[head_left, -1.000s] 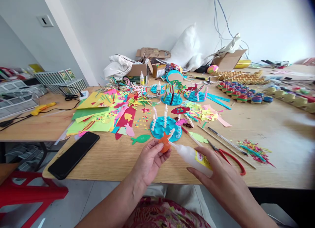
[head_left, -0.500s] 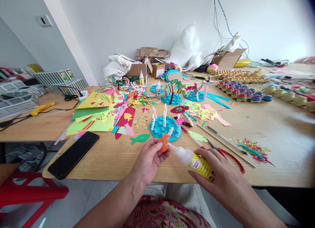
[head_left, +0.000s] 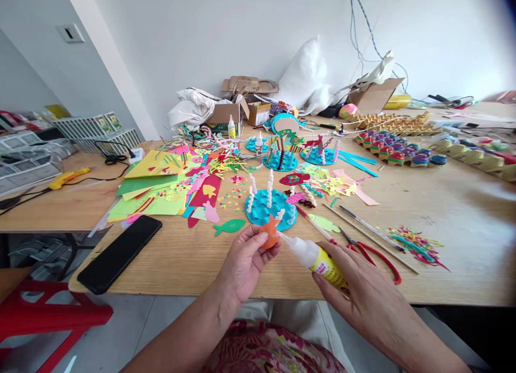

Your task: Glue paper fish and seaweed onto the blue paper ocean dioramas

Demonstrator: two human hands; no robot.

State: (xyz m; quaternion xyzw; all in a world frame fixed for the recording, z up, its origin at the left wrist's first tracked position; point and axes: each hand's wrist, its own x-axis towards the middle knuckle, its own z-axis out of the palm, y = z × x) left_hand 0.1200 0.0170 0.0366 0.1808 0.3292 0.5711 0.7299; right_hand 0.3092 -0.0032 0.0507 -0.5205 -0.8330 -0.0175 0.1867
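Observation:
Between the thumb and fingers of my left hand [head_left: 245,257] is an orange paper fish [head_left: 269,233], its tail pointing up. My right hand [head_left: 355,276] is wrapped round a glue bottle [head_left: 318,260] with a yellow label. The bottle is tilted, and its white nozzle tip meets or nearly meets the right side of the fish. Just behind them sits a blue bumpy disc [head_left: 258,209] with white twisted pipe cleaners standing on it. A green paper fish [head_left: 229,227] lies to the left of the disc, and a dark red fish [head_left: 294,178] lies behind it.
Red-handled scissors [head_left: 379,257], a wooden stick [head_left: 371,238] and a pen [head_left: 368,228] lie right of the disc. A black phone [head_left: 120,253] is at the front left, near stacked coloured paper [head_left: 155,201]. Finished-looking blue discs [head_left: 280,159] and cardboard boxes [head_left: 226,115] stand farther back.
The glue bottle has tipped slightly, with its nozzle still at the orange fish. My right hand has shifted a little with it; my left hand is almost unmoved.

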